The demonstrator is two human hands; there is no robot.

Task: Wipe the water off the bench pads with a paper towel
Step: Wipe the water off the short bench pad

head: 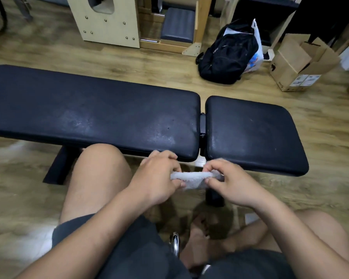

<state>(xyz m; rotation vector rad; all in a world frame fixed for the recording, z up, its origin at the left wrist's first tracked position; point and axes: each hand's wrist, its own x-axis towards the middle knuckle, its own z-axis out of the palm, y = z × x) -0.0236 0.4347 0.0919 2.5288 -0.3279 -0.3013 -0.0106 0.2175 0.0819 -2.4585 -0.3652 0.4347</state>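
Both hands (157,178) (233,184) pinching paper towel (193,179) before bench pads (101,115).

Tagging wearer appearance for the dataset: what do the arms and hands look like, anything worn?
Both forearms are bare, no sleeves in view. The left hand and right hand wear no gloves; no watch, bands or rings visible. Dark grey shorts cover the lap.

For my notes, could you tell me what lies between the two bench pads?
In the head view, a narrow gap separates the long pad from the short pad, with the black frame bracket showing in it.
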